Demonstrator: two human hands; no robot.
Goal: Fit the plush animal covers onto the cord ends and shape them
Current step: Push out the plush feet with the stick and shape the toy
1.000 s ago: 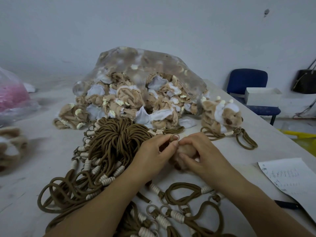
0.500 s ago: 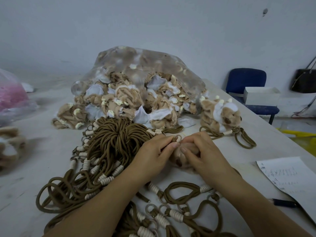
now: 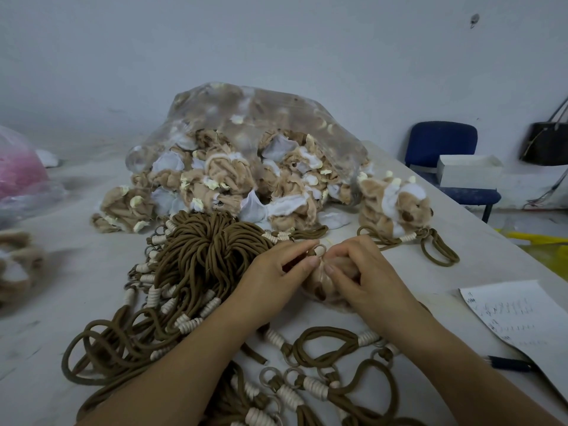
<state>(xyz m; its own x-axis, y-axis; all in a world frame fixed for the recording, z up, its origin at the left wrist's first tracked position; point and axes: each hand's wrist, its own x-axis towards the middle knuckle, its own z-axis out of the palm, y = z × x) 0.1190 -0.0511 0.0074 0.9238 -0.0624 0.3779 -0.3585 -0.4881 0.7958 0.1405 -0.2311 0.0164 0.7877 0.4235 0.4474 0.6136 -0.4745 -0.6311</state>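
A tan plush cover (image 3: pixel 316 285) sits between my two hands at the table's middle. My left hand (image 3: pixel 276 278) pinches the cord end just under its small ring (image 3: pixel 319 250), which pokes up above the cover. My right hand (image 3: pixel 365 276) curls round the cover from the right, fingertips pressing into the plush. Most of the cover is hidden under my fingers. One finished plush animal (image 3: pixel 396 207) lies behind on its brown cord loop (image 3: pixel 436 250).
A big bundle of brown cords (image 3: pixel 203 259) with white wrapped ends lies left of my hands; more cords (image 3: pixel 325 379) lie in front. A clear bag of plush covers (image 3: pixel 246 167) is behind. A paper sheet (image 3: pixel 519 318) and pen (image 3: pixel 510 363) lie right. Blue chair (image 3: pixel 442 149) beyond the table edge.
Both hands stay on the cover. My right fingers have worked further over the plush, and the ring now stands more clearly above it.
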